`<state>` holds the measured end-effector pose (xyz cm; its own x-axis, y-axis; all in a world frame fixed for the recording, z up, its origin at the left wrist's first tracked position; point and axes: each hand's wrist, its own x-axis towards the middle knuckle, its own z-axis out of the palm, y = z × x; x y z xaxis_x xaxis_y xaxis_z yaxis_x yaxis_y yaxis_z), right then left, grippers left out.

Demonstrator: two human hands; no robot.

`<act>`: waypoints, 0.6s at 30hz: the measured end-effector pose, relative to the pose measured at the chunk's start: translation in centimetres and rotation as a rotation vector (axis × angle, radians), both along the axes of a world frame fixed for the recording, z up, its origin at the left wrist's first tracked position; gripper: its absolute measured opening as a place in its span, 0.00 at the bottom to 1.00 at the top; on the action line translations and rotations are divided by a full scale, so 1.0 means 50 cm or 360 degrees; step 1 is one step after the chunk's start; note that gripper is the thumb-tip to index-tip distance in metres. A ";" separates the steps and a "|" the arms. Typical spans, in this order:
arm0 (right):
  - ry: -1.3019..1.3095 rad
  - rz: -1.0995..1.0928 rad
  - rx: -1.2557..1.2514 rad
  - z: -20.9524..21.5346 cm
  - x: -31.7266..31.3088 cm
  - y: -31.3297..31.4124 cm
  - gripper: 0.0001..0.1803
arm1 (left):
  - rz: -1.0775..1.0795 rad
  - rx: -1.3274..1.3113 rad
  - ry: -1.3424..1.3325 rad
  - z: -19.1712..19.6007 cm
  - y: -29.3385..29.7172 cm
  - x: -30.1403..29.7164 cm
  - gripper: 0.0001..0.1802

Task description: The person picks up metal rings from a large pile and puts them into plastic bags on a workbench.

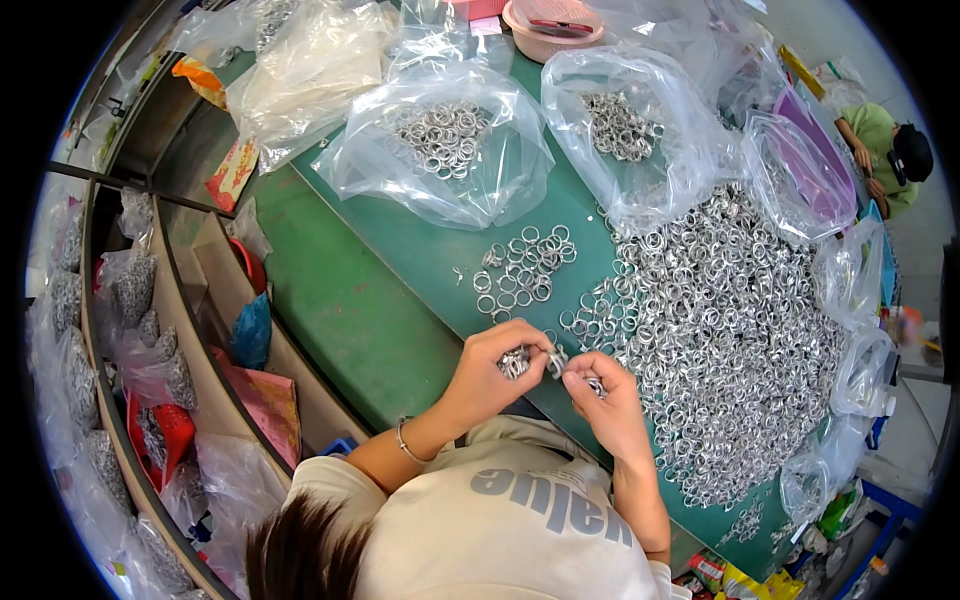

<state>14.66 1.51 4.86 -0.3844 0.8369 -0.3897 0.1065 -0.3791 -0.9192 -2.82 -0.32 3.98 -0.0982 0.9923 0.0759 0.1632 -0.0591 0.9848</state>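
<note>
The left hand (pixel 482 370) of the person is held over the near part of the green tabletop (pixel 440 252), and its fingers are curled around a small bunch of silver-coloured metal rings (pixel 515 362). On this wrist there is a thin metal bracelet (pixel 402 440). The right hand (pixel 617 408) is just beside it; its fingers are bent inward and gripping a few shiny silver metal rings (pixel 597 387). Between the fingertips of both hands one can see a bright silver metal piece (pixel 556 362), but I cannot tell which hand is pinching it.

A little beyond the hands lies a loose group of thin silver metal rings (pixel 540 262), spread flat on the tabletop. To the right of them, a wide heap of silver metal rings (pixel 740 345) covers a big part of the surface. Farther away stand two open bags of clear plastic, the left bag (pixel 365 172) and the right bag (pixel 690 130), each with more rings inside. Behind them is a round pink plastic basket (pixel 520 40). At the far right is a purple plastic tray (pixel 818 165), and beyond it another person in green clothes (pixel 890 165) sits or stands.
</note>
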 end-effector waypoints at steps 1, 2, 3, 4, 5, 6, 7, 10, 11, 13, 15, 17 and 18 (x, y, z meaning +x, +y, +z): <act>-0.0067 0.0010 0.0044 -0.016 0.003 0.004 0.04 | 0.0110 0.0009 0.0113 -0.012 0.000 0.002 0.07; -0.0134 0.0022 0.0088 -0.027 0.002 0.009 0.05 | 0.0175 0.0001 0.0160 -0.022 0.000 -0.002 0.06; -0.0250 0.0005 0.0267 -0.034 -0.001 0.017 0.06 | 0.0242 -0.0007 0.0207 -0.031 0.002 -0.009 0.06; -0.0369 -0.0014 0.0441 -0.039 -0.005 0.026 0.06 | 0.0306 -0.0021 0.0251 -0.040 0.001 -0.016 0.06; -0.0487 -0.0031 0.0616 -0.043 -0.010 0.038 0.07 | 0.0325 -0.0035 0.0307 -0.045 0.002 -0.022 0.06; -0.0599 0.0000 0.0788 -0.045 -0.020 0.058 0.13 | 0.0344 -0.0049 0.0364 -0.050 0.004 -0.030 0.06; -0.0739 0.0050 0.0895 -0.049 -0.036 0.077 0.15 | 0.0365 -0.0066 0.0419 -0.059 0.005 -0.034 0.06; -0.1111 0.0187 0.1246 -0.054 -0.091 0.121 0.17 | 0.0481 -0.0013 0.0497 -0.065 0.017 -0.032 0.06; -0.1200 0.0241 0.1372 -0.067 -0.104 0.131 0.17 | 0.0515 0.0001 0.0519 -0.064 0.022 -0.031 0.06; -0.1304 0.0338 0.1484 -0.075 -0.110 0.135 0.16 | 0.0585 0.0018 0.0533 -0.067 0.030 -0.031 0.05; -0.1337 0.0419 0.1452 -0.078 -0.098 0.130 0.12 | 0.0658 0.0014 0.0527 -0.070 0.037 -0.038 0.05; -0.1252 0.0484 0.1340 -0.074 -0.066 0.120 0.10 | 0.0726 -0.0017 0.0484 -0.078 0.040 -0.042 0.06; -0.1140 0.0534 0.1255 -0.070 -0.047 0.119 0.10 | 0.0742 -0.0010 0.0465 -0.082 0.041 -0.045 0.06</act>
